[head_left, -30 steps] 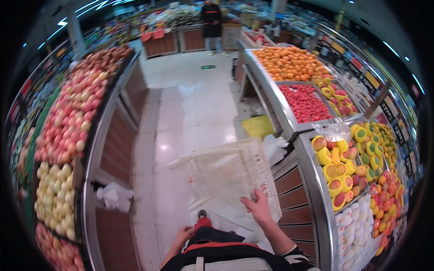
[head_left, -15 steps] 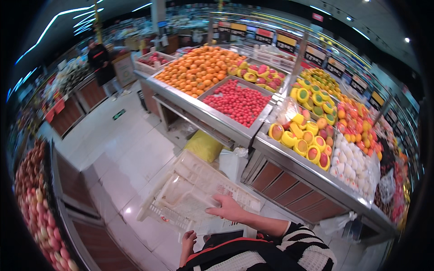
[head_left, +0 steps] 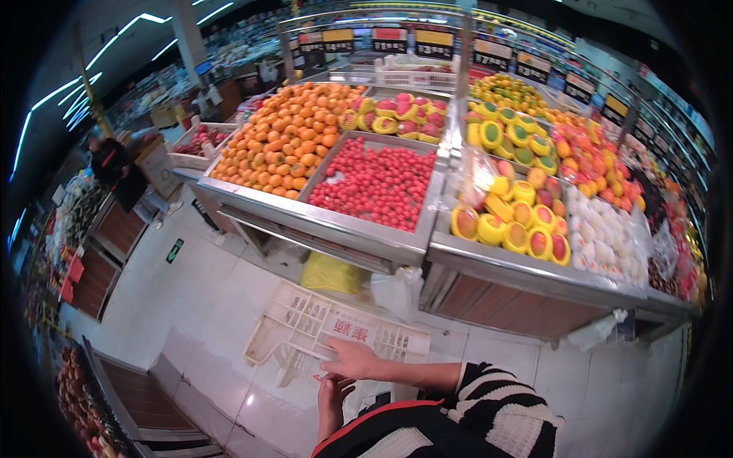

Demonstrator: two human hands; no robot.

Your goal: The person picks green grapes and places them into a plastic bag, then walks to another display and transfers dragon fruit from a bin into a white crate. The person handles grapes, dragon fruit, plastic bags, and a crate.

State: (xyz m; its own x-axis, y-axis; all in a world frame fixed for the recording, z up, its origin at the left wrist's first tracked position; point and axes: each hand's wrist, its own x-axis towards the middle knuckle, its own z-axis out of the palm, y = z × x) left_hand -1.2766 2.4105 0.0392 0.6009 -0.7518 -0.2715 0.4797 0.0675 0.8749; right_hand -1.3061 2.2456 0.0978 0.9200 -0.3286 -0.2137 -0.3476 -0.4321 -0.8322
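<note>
My right hand point(head_left: 353, 359) reaches leftward over the white plastic crates point(head_left: 378, 328). Its thumb and fingers close on the edge of a pale plastic container point(head_left: 307, 350), seen nearly edge-on and hard to tell from the crates behind it. Just below, close to the right wrist, my left hand point(head_left: 334, 391) is raised with loosely curled fingers a little apart; nothing shows in it. Red marks are on the crates' slatted sides. A striped black-and-white knit sleeve point(head_left: 500, 408) covers my right arm above the bare forearm.
Metal-edged fruit stands hold orange fruit point(head_left: 279, 141), small red fruit point(head_left: 374, 179), yellow-netted mangoes point(head_left: 523, 217) and white-wrapped fruit point(head_left: 607, 240). A yellow bag point(head_left: 332, 273) and white bag point(head_left: 397, 291) lie beneath. Another stand point(head_left: 149, 374) is at left; a person point(head_left: 122, 175) stands far left.
The view has swung, bringing the fruit stands leftward. My right hand has moved slightly left, and the pale container has tilted more edge-on. My left hand has risen closer to the right.
</note>
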